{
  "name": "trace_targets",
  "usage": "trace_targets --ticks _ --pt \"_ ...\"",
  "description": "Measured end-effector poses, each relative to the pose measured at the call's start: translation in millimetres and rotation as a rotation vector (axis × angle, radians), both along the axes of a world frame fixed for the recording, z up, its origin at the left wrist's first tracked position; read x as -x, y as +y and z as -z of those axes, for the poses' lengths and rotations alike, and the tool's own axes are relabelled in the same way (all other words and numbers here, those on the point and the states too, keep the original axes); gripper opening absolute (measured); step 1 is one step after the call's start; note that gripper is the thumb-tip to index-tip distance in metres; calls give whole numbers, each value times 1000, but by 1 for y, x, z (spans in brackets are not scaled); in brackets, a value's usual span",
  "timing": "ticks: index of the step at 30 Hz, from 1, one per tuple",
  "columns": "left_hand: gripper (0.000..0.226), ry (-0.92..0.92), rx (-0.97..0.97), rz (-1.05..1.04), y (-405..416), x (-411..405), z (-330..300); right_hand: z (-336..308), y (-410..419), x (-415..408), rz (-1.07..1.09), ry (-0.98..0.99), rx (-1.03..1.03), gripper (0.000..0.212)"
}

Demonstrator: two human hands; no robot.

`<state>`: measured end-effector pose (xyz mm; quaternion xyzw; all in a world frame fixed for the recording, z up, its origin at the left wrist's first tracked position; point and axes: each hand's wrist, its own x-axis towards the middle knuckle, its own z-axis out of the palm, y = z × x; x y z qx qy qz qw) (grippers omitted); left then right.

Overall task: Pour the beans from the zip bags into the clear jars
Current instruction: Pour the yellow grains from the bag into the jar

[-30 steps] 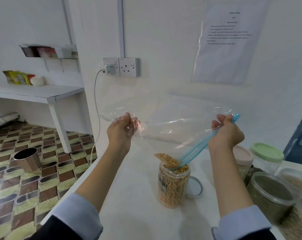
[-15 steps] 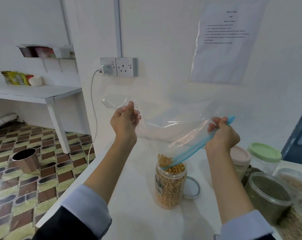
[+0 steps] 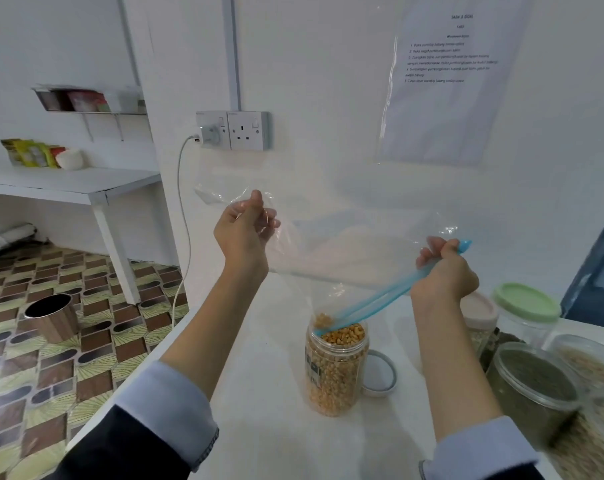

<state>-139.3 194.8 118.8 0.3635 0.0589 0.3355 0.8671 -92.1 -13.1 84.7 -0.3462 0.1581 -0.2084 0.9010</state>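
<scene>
A clear zip bag (image 3: 356, 258) with a blue zip strip hangs tilted above the white table (image 3: 266, 393), its mouth down in a clear jar (image 3: 335, 368). My left hand (image 3: 245, 230) pinches the bag's bottom corner, held high. My right hand (image 3: 444, 271) grips the upper end of the blue zip. A few yellow beans (image 3: 323, 320) sit in the bag's lowest corner at the jar's mouth. The open jar stands nearly full of yellow beans, and its lid (image 3: 378, 374) lies flat just to its right.
Several other jars stand at the right: a green-lidded jar (image 3: 525, 306), a pink-lidded one (image 3: 477, 313), an open jar of dark green beans (image 3: 536, 386) and more behind it. A wall socket (image 3: 247, 130) with a cable is behind. The table's left edge drops to a tiled floor with a metal bin (image 3: 53, 317).
My left hand has lifted the bag's bottom corner higher, steepening the bag. Fewer beans are left in the bag and the jar has filled further.
</scene>
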Motion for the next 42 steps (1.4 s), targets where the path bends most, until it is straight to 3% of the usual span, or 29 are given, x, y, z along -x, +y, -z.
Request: trace_targets --ticks 6,9,13,15,18,21,26,34,42 --pt "24 -14 -61 21 -5 -2 3 1 -8 -3 4 11 -31 23" --pt "20 -25 -195 134 2 0 12 4 -8 -3 3 21 -41 23" --pt "78 -1 -421 469 21 3 48 8 -14 -4 27 37 -111 26" --pt "92 81 -530 568 22 9 69 11 -17 -5 34 41 -126 27" --pt "76 243 -782 653 10 17 93 15 -17 -7 38 50 -123 25" --pt "73 275 -857 729 -5 19 98 16 -13 -7 33 61 -115 24" --pt "80 256 -933 676 -12 13 100 18 -11 -9 32 61 -114 24" --pt "63 219 -918 380 -26 6 98 15 -13 -8 15 30 -110 22" --pt "61 224 -1072 399 -32 2 94 12 -12 -6 -38 15 -87 23"
